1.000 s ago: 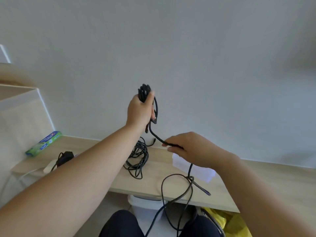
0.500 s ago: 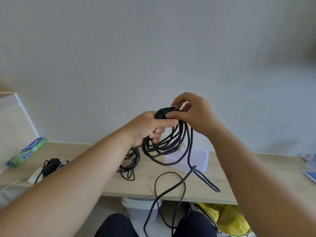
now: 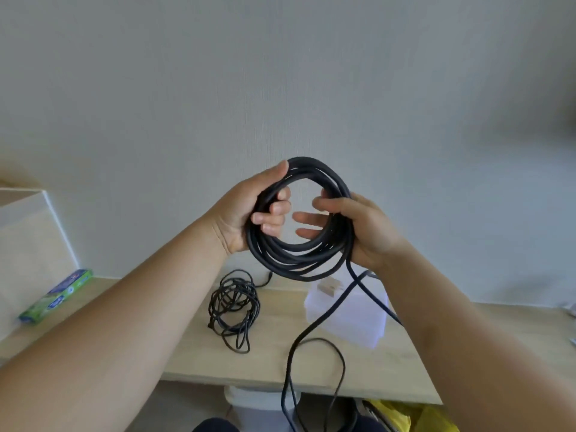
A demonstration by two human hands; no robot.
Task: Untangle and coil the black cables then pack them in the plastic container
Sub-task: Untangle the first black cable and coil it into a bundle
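Both hands hold the coiled black cable (image 3: 299, 263) in the air, above the plastic container (image 3: 352, 319) and nearer the person. Half a second ago the loops hung in a narrow bunch pinched at the top. Now they are spread into a round ring between the hands. The left hand (image 3: 246, 213) grips the ring's left side, fingers curled round the strands. The right hand (image 3: 367, 235) wraps the right side, its fingers poking through the middle. The loose tail (image 3: 314, 325) drops from the right hand, crosses the container's front and loops over the desk (image 3: 193, 363) edge, as before. The second black cable bundle (image 3: 233, 310) lies on the desk left of the container, unmoved. A green box (image 3: 56, 296) sits far left of the container.
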